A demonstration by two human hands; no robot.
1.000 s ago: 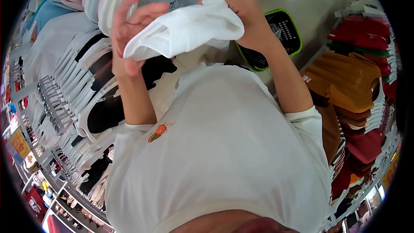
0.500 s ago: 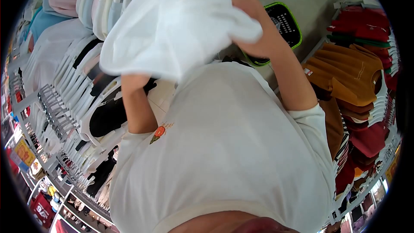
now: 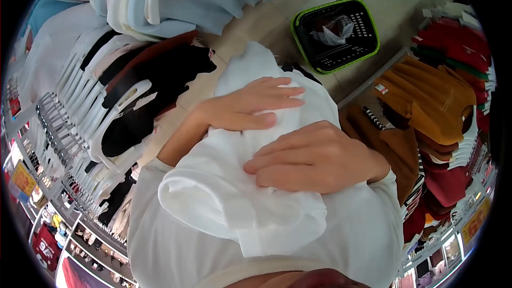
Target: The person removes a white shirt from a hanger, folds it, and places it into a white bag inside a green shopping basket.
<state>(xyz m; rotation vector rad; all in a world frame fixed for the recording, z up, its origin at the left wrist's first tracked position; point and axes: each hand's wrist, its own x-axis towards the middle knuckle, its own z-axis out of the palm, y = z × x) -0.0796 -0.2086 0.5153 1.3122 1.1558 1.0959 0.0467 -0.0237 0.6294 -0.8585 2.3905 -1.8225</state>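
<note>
A white garment (image 3: 224,192) lies bunched and folded against my chest, over my white T-shirt (image 3: 352,234). Its opening, with a thick rounded edge, faces the lower left. My left hand (image 3: 256,104) rests flat across the upper part of the cloth, fingers stretched out. Lower down, my right hand (image 3: 320,157) presses on the garment with its fingers bent and close together, pinching some of the fabric. The fingertips of that hand are partly sunk in the cloth.
A black basket with a green rim (image 3: 380,37) stands on the tiled floor, a clear plastic bag (image 3: 338,29) inside. Racks of hanging clothes flank me: pale blue tops (image 3: 213,0) and black garments (image 3: 154,85) at left, brown sweaters (image 3: 426,96) at right.
The white garment has come down from the raised hands to my chest and is now bunched. My left hand lies flat on it; my right hand has moved down and inward.
</note>
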